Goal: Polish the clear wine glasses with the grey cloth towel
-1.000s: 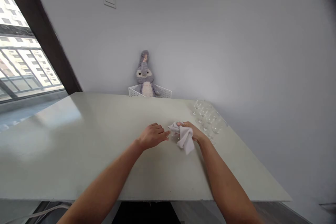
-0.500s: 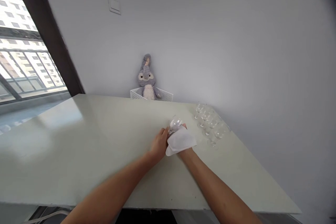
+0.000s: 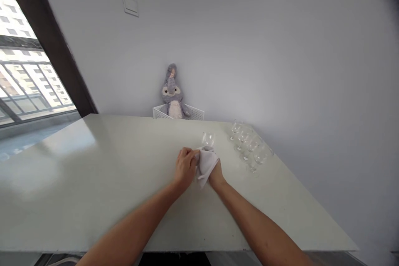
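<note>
A clear stemmed glass (image 3: pixel 208 139) is upright in front of me, its bowl showing above a white cloth (image 3: pixel 205 165). The cloth hides the glass's lower part, so I cannot tell whether its foot touches the table. My left hand (image 3: pixel 186 169) is closed, pinching the cloth's left edge near the base of the bowl. On the other side, my right hand (image 3: pixel 216 173) is closed round the cloth, with its fingers mostly covered.
Several clear stemmed glasses (image 3: pixel 251 143) stand in rows at the right of the pale table (image 3: pixel 124 166), near the wall. Behind the far edge, a grey plush toy (image 3: pixel 173 95) sits in a white basket (image 3: pixel 197 114). A window lies at the left.
The glass has gone from tilted to upright. My left hand has shifted slightly left and now pinches the cloth, which has been drawn round the glass's lower part.
</note>
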`<state>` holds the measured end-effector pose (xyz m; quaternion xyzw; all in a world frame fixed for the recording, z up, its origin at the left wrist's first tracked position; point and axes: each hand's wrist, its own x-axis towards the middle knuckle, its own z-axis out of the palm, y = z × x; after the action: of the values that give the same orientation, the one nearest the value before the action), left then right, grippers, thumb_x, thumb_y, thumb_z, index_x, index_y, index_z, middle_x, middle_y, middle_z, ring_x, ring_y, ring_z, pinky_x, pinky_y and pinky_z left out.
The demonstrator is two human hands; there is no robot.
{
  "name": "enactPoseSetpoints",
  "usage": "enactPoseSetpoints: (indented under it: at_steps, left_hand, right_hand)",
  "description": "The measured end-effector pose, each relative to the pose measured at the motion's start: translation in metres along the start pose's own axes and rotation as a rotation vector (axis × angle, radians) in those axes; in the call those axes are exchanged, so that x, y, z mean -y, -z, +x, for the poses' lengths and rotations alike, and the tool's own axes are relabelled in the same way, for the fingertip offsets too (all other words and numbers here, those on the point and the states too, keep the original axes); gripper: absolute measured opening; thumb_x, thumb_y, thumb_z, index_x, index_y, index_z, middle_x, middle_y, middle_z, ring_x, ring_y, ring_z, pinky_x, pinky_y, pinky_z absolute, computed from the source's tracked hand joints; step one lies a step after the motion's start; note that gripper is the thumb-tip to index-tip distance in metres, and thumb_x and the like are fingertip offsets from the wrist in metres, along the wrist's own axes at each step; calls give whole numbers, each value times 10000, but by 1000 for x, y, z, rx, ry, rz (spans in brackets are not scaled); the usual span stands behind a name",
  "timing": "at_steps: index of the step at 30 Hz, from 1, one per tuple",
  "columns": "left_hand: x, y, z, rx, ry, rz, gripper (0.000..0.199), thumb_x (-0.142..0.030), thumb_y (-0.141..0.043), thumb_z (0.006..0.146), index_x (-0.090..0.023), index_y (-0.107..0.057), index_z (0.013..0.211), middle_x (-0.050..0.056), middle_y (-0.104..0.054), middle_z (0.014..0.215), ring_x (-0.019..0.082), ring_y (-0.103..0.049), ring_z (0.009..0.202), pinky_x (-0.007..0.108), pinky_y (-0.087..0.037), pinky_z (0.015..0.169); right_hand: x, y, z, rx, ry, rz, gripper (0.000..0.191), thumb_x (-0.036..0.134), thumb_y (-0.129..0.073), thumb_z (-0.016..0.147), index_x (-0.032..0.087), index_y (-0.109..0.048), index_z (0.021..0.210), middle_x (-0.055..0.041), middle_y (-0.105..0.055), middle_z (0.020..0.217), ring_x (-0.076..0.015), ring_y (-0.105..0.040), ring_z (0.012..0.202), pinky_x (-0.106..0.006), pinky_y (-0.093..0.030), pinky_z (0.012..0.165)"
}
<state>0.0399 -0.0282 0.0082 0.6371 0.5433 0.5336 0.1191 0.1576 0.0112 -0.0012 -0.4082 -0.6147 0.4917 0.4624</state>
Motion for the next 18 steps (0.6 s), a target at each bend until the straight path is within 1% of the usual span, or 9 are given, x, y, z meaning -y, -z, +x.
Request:
enactPoseSetpoints:
  at_steps: [2,3,5,7,10,11,13,16,18]
  left_hand:
    - [1,7,9,32,139,-241,399,-264,-506,792,-254,-458,1188,64,-560,1021,204,-506,962,389,-379,861]
    - [1,10,13,74,226,-379,508,-302,-560,760,-246,-396,1238,76,-564,1066,210,-509,995,385,-378,872]
    - [3,15,19,187,402,-645,655,-349,-641,691,-211,-351,1261,110,-574,1098,228,-529,1007,372,-400,851]
    - [5,20,22,260,536,-837,652,-364,-682,646,-174,-406,1205,129,-605,1044,231,-571,938,357,-430,798]
    - [9,23,24,274,597,-937,562,-349,-701,626,-158,-476,1105,105,-639,931,196,-609,807,317,-450,722]
    - [11,23,24,252,604,-930,539,-339,-703,626,-161,-483,1085,93,-643,904,185,-612,788,302,-451,704]
    - [13,20,23,173,629,-904,527,-319,-713,617,-174,-476,1064,77,-644,881,175,-614,783,287,-454,687]
    - [15,14,21,14,648,-906,542,-284,-733,595,-201,-442,1044,60,-641,881,162,-616,784,296,-463,708]
    - [15,10,20,-75,655,-932,534,-269,-733,597,-215,-420,1026,41,-637,863,143,-616,752,302,-468,716]
  right_hand:
    - [6,0,-3,-44,35,-68,216,372,-532,724,177,-576,803,-39,-595,794,-198,-515,782,-314,-410,707]
    - [8,-1,-5,-22,24,-74,247,399,-528,731,173,-580,815,-35,-596,783,-190,-519,756,-305,-411,687]
    - [9,-5,-9,129,-84,26,314,458,-523,737,162,-582,825,-28,-591,735,-168,-521,680,-285,-409,633]
    - [7,-7,-12,307,-225,215,356,486,-537,729,145,-575,824,-29,-583,701,-147,-517,619,-271,-406,601]
    - [4,-7,-14,462,-302,326,356,467,-540,738,129,-562,846,-36,-582,700,-140,-524,605,-266,-407,600]
    - [4,-6,-13,485,-274,270,337,445,-526,752,129,-559,865,-41,-588,718,-145,-531,622,-267,-407,603]
    - [5,-5,-12,467,-151,6,272,365,-496,774,136,-550,911,-53,-604,780,-165,-543,681,-276,-403,621]
    - [9,-4,-11,270,74,-630,204,238,-475,763,137,-536,928,-96,-614,836,-209,-545,759,-313,-382,667]
    - [13,-5,-13,142,191,-954,184,189,-472,745,138,-535,911,-127,-614,845,-237,-537,808,-332,-362,698]
